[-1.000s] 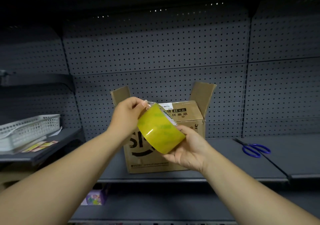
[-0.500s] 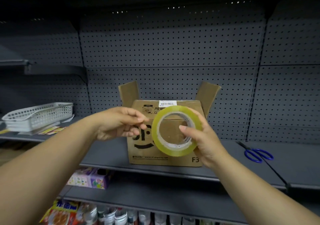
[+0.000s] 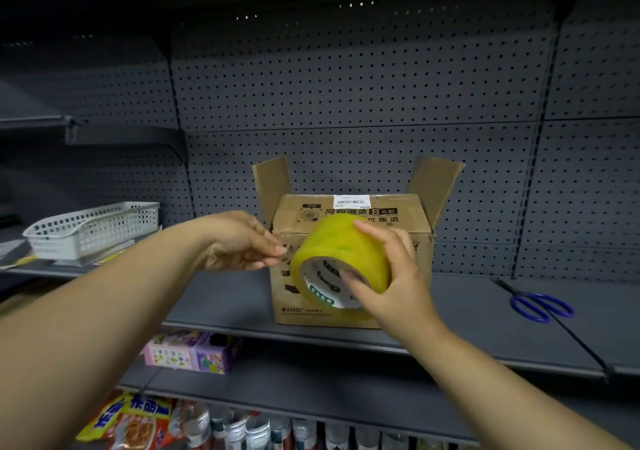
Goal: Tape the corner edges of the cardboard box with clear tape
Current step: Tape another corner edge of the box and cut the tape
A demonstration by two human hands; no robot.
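Note:
A brown cardboard box (image 3: 377, 214) with black print stands on the grey shelf (image 3: 225, 297), its two side flaps sticking up. In front of it my right hand (image 3: 391, 276) grips a yellowish roll of clear tape (image 3: 341, 247), thumb in the core and fingers over the top. My left hand (image 3: 242, 242) is just left of the roll at the box's upper left front corner, with fingertips pinched together as if on the tape's free end; the clear strip itself is hard to make out.
Blue-handled scissors (image 3: 540, 306) lie on the shelf to the right. A white plastic basket (image 3: 93, 228) sits on the left shelf. Pegboard backs the shelves. Small boxes (image 3: 190, 354) and packaged goods (image 3: 135, 422) fill the lower shelves.
The roll has turned from facing me with its open core to showing its outer band, and moved closer to the box's front. My left hand shifted right toward the box corner.

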